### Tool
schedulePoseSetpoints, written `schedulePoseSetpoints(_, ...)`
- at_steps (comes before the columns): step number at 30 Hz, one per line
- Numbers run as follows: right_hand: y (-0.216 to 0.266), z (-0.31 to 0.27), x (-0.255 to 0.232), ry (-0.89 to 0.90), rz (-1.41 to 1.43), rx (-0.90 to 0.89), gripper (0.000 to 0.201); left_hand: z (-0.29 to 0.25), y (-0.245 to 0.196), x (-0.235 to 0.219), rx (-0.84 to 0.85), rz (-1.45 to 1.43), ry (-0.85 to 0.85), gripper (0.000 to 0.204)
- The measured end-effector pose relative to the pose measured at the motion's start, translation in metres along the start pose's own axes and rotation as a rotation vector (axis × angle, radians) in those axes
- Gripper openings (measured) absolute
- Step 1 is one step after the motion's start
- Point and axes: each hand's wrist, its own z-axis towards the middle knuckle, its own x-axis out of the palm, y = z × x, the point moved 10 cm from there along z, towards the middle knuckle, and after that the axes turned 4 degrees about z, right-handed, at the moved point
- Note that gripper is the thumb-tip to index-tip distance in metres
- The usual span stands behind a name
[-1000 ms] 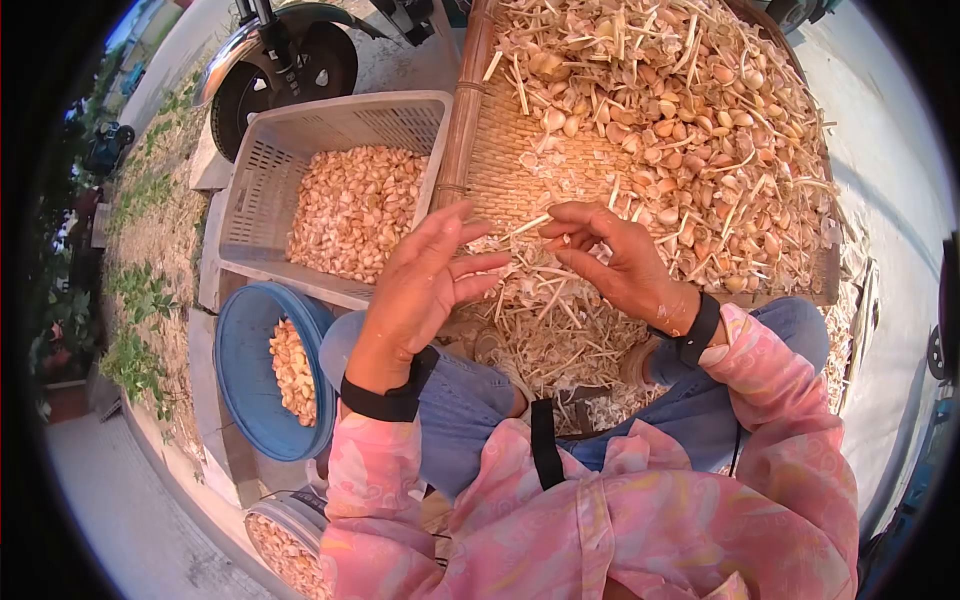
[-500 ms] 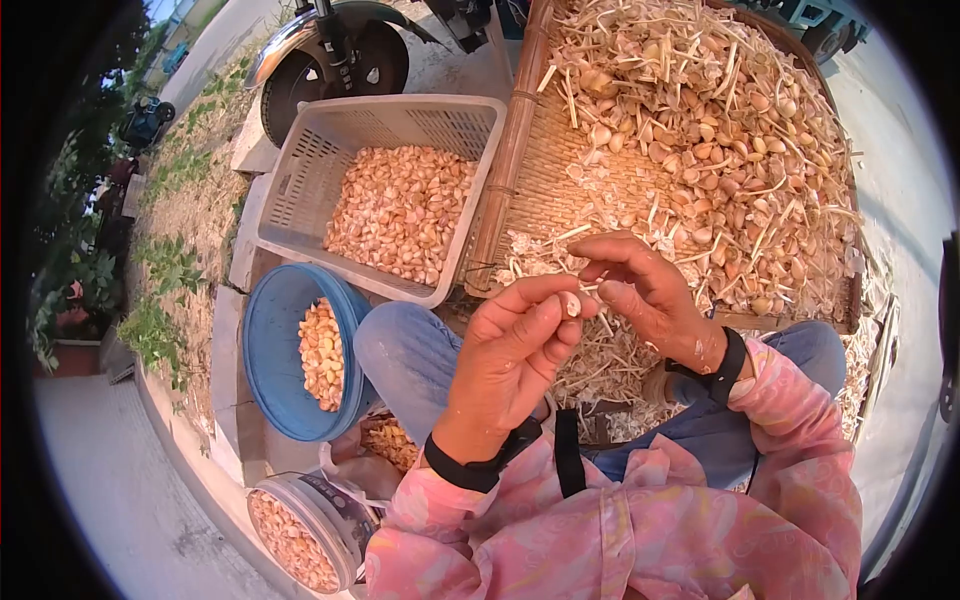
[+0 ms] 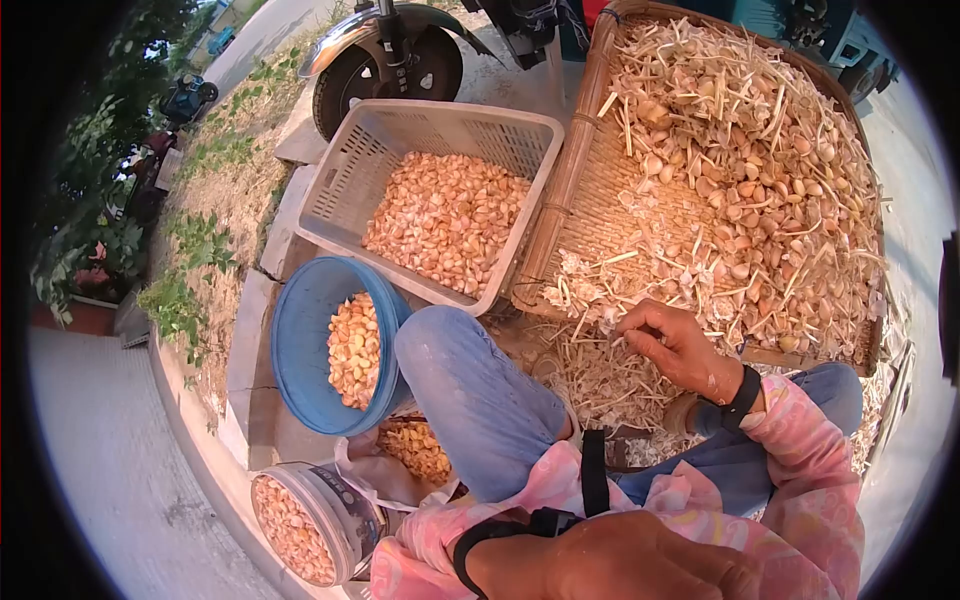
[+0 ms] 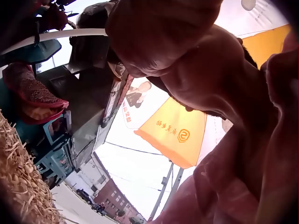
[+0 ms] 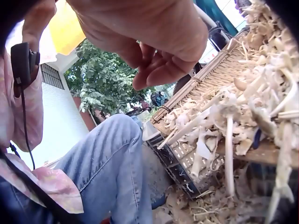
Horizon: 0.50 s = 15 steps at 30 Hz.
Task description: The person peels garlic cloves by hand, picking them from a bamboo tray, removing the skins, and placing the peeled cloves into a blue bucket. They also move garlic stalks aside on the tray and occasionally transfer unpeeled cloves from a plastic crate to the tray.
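My right hand hovers at the near edge of a round woven tray, fingers curled in over loose garlic stems and husks. In the right wrist view the right hand shows curled fingers with nothing visible between them. Unpeeled garlic cloves are heaped further back on the tray. My left hand is raised close under the head camera, only its back and black wrist strap showing. In the left wrist view the left hand fills the frame against the sky, and whatever it holds is hidden.
A white plastic crate of peeled cloves stands left of the tray. A blue basin with cloves sits beside my knee. A small bucket of cloves is below it. A motorbike wheel stands behind; husks litter the ground.
The left hand left the right one and rose up close to the camera. The right hand dropped to the tray's near edge. The view turned left.
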Motion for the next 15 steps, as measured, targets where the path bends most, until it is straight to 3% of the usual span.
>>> schedulePoseSetpoints(2, 0.006, 0.000, 0.003, 0.016, -0.065, -0.074, 0.008, 0.005, -0.005, 0.000, 0.068, 0.062, 0.001, 0.010)
schedulePoseSetpoints(5, 0.004, -0.002, 0.006, 0.051, -0.044, -0.026, 0.010, 0.003, -0.006, 0.001, 0.120, 0.058, -0.063, 0.009)
schedulePoseSetpoints(8, 0.008, -0.001, 0.003, 0.024, -0.018, -0.043, 0.011, 0.003, -0.014, 0.001, 0.198, 0.203, 0.011, 0.011)
schedulePoseSetpoints(10, 0.006, 0.003, -0.002, -0.044, 0.124, 0.042, 0.013, 0.000, -0.022, -0.021, 0.015, 0.506, -0.003, 0.015)
schedulePoseSetpoints(11, 0.004, -0.002, -0.010, -0.100, 0.184, 0.106, 0.013, -0.008, -0.030, -0.053, -0.126, 0.653, -0.228, 0.012)
schedulePoseSetpoints(12, 0.021, -0.003, -0.017, -0.107, 0.084, 0.010, 0.014, -0.022, -0.037, -0.085, -0.295, 0.756, -0.439, 0.011)
schedulePoseSetpoints(13, 0.039, 0.000, -0.023, -0.108, -0.021, -0.100, 0.015, -0.038, -0.045, -0.124, -0.344, 0.849, -0.658, 0.014)
schedulePoseSetpoints(15, 0.062, 0.000, -0.024, -0.093, -0.104, -0.231, 0.017, -0.062, -0.051, -0.171, -0.349, 1.014, -0.754, 0.019)
